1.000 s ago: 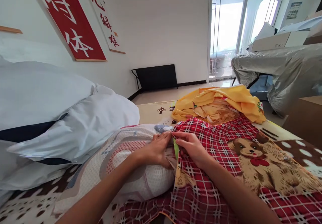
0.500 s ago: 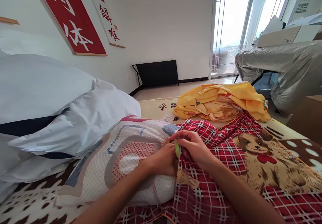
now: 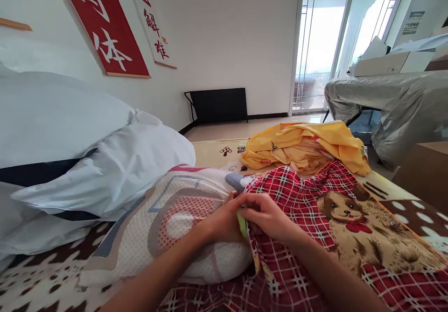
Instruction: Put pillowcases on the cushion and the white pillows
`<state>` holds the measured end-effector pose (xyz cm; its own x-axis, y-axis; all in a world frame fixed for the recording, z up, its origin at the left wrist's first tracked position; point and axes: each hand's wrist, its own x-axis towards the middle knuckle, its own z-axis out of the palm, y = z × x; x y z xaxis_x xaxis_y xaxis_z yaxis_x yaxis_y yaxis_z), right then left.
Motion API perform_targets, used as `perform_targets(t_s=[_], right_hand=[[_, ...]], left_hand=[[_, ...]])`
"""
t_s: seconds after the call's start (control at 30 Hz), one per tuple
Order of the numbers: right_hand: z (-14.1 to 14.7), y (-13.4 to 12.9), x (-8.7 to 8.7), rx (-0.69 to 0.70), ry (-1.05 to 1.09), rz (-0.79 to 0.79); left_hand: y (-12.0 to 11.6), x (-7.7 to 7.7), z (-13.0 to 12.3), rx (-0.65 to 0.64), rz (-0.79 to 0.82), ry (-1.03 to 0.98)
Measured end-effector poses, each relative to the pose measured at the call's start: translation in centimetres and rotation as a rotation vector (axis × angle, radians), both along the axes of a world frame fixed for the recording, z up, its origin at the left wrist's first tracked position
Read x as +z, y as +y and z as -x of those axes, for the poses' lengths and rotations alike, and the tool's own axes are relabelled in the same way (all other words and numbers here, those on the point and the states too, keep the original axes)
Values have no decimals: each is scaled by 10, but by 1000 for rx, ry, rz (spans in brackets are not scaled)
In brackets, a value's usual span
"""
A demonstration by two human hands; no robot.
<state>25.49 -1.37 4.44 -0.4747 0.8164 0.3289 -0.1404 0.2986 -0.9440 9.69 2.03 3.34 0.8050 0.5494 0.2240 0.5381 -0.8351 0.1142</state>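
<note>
My left hand (image 3: 226,221) is closed around the right end of a patterned pillow (image 3: 175,204) in grey, white and red; its fingertips are mostly hidden. Right beside it, my right hand (image 3: 268,216) pinches the edge of a red plaid cloth cover (image 3: 297,195) printed with a brown dog. The two hands touch or nearly touch. Between them shows a small light green patch (image 3: 242,223), too covered to name. The plaid cloth overlaps the pillow's right end and spreads across the bed to the right.
White pillows (image 3: 140,162) with dark trim are piled at left. A crumpled yellow cloth (image 3: 336,137) lies behind the plaid one. The bed has a cream and brown spotted blanket (image 3: 45,274). A cardboard box (image 3: 427,167) and a plastic-covered table (image 3: 402,88) stand at right.
Both hands have shifted slightly down and left, still together at the pillow's end. The plaid cloth's edge has been drawn up, with a raised fold beside my right hand.
</note>
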Motion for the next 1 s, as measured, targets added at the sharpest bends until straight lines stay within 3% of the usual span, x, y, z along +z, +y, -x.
perform_targets(t_s=[0.2,0.33,0.47,0.57,0.67,0.83,1.0], right_hand=[[-29,20,7,-169,52,54],[-32,30,2,-185,28,65],[-25,37,-9,-173,-21,53],[-16,38,-18,-202,-107,-51],[-10,38,-23,-194,-168,-122],[-18,38,-12,-318,-47,-78],[-20,27,0,-330,106,-19]], left_hand=[[-37,24,10,151,42,207],[-64,27,26,178,-2,328],[-70,10,38,183,-234,303],[-58,-4,40,119,-439,215],[-41,-3,31,87,-573,68],[-33,5,-3,64,-592,-157],[-47,-33,-25,-115,-503,-314]])
